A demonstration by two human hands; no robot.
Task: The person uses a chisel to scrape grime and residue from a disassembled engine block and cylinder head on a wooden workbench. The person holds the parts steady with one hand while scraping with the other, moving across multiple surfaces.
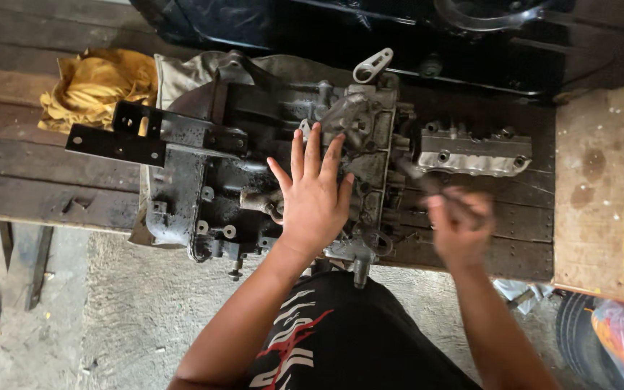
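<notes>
A large greasy black and grey engine block (204, 180) lies on a dark wooden workbench (30, 180). My left hand (313, 195) rests flat on its middle, fingers spread, holding nothing. My right hand (460, 227) is blurred with motion to the right of the block, closed around a dark tool handle (427, 184) whose tip reaches toward the block's right side. A silver metal cover part (474, 153) sits just beyond my right hand.
A yellow rag (95, 83) lies at the bench's back left. A lighter wooden board (604, 188) adjoins on the right. A black metal body (370, 29) runs along the back. Concrete floor (131, 318) lies below, with a tyre (586, 339) at lower right.
</notes>
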